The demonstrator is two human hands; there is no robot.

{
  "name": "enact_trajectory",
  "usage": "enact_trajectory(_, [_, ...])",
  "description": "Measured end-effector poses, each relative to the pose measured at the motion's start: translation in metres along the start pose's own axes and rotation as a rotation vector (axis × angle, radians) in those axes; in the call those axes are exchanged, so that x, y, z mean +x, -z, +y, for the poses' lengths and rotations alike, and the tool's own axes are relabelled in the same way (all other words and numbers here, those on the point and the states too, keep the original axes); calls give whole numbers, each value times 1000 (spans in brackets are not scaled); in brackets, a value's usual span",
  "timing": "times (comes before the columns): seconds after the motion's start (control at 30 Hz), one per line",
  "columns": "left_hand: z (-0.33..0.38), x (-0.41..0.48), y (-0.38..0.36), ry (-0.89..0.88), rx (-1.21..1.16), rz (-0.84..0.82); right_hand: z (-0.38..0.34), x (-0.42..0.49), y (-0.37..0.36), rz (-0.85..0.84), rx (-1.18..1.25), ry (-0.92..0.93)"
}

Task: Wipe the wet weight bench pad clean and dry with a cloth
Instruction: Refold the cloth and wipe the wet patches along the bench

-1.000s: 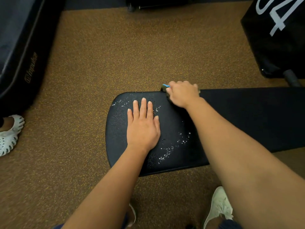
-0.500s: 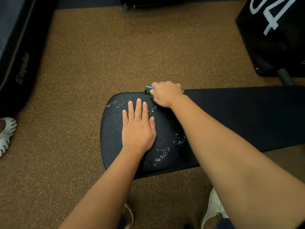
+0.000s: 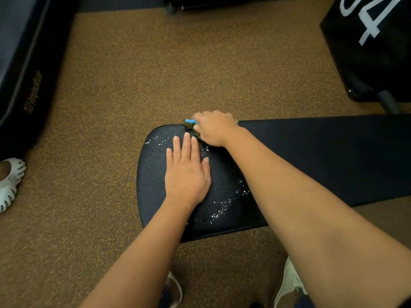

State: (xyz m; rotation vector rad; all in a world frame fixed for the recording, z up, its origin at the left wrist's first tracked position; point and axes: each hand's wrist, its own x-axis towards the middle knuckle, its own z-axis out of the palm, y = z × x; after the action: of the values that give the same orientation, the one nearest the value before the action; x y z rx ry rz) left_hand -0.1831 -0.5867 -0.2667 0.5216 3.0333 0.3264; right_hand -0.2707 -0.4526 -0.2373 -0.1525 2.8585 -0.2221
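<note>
The black weight bench pad point(image 3: 322, 156) runs from the centre to the right edge, its rounded end on the left. Water droplets point(image 3: 222, 207) speckle the rounded end near the front and far edges. My left hand point(image 3: 186, 172) lies flat on the wet pad, fingers straight and together. My right hand point(image 3: 214, 127) grips a bunched dark cloth with a blue edge point(image 3: 190, 123) at the pad's far edge, just beyond my left fingertips. Most of the cloth is hidden under my fingers.
Brown speckled flooring point(image 3: 178, 63) surrounds the bench. A black padded machine point(image 3: 24, 74) stands at the left, a black box with white numerals point(image 3: 373, 45) at the upper right. Another person's white shoe point(image 3: 10, 183) shows at the left edge; my own shoes point(image 3: 289, 285) are below.
My right hand has slid the cloth leftward along the pad's far edge, closer to my left fingertips. My left hand has stayed flat on the pad.
</note>
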Motion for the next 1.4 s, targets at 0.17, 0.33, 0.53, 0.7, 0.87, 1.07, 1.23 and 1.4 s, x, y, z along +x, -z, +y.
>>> enact_trajectory(0.17, [-3, 0, 1, 4, -31, 9, 23, -13, -7, 72, 1, 29])
enact_trajectory(0.33, [-6, -1, 1, 10, -14, -1, 13, -5, 6, 8, 9, -93])
enact_trajectory(0.53, [-7, -2, 1, 28, -10, 2, -7, -5, -3, 38, 10, 91])
enact_trajectory(0.7, [-16, -6, 4, 52, -4, -5, 19, -9, -2, 52, 28, -67])
enact_trajectory(0.87, [-21, -5, 5, 63, 34, -14, -16, 3, 4, -3, 50, -57])
enact_trajectory(1.07, [-26, -7, 6, 70, 27, -9, 5, -7, -6, 66, 42, 43])
enact_trajectory(1.23, [-26, -10, 6, 63, 28, -16, -15, -1, -7, 78, 5, -20])
enact_trajectory(1.4, [-27, -21, 5, 53, 29, 5, -2, -20, -17, 123, 56, 202])
